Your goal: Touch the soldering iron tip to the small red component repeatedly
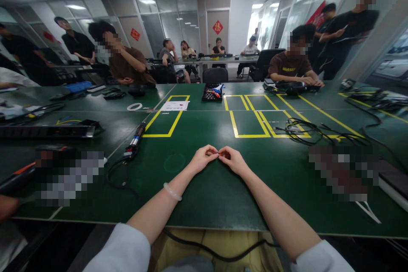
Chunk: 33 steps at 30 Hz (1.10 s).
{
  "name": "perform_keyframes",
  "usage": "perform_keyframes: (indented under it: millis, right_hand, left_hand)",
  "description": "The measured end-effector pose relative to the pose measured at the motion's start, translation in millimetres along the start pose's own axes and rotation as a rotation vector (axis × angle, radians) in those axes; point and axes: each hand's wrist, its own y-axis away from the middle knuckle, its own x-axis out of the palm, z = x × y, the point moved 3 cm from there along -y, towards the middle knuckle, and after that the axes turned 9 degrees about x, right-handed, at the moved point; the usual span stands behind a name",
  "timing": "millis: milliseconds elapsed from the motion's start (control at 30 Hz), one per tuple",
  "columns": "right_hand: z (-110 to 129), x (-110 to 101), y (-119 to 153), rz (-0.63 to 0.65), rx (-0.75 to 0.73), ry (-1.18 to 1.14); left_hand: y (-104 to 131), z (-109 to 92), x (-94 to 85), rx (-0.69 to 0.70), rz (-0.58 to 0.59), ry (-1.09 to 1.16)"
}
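Observation:
My left hand and my right hand meet above the middle of the green table. Thumbs and fingers of both are pinched together. Between the fingertips shows a tiny piece with some orange-red on it, too small to name. A pale bangle circles my left wrist. Left of my hands, a pen-shaped power screwdriver lies with its black cord looping toward the table's front edge. Beyond my hands stands a black parts tray with small parts and a blue-and-red item in it.
Yellow tape outlines mark the tabletop. A white sheet and a white ring lie farther left. At left is a long black power strip; tangled black cables lie at right. Several people sit or stand around.

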Motion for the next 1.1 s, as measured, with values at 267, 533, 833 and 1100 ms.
perform_keyframes:
  millis: [267, 533, 833, 1100]
  right_hand:
    - [0.1, 0.2, 0.2, -0.021, -0.055, 0.013]
    - [-1.1, -0.9, -0.1, -0.048, -0.068, 0.030]
    - [2.0, -1.4, 1.4, -0.041, -0.021, 0.010]
    - [-0.8, -0.6, 0.3, -0.040, -0.012, 0.021]
  left_hand:
    - [0.5, -0.7, -2.2, -0.024, 0.010, -0.018]
    - [0.0, -1.1, -2.7, -0.054, 0.018, 0.057]
    - [-0.8, 0.6, -1.8, -0.057, -0.003, 0.071]
    - [0.6, -7.0, -2.2, -0.060, 0.023, 0.009]
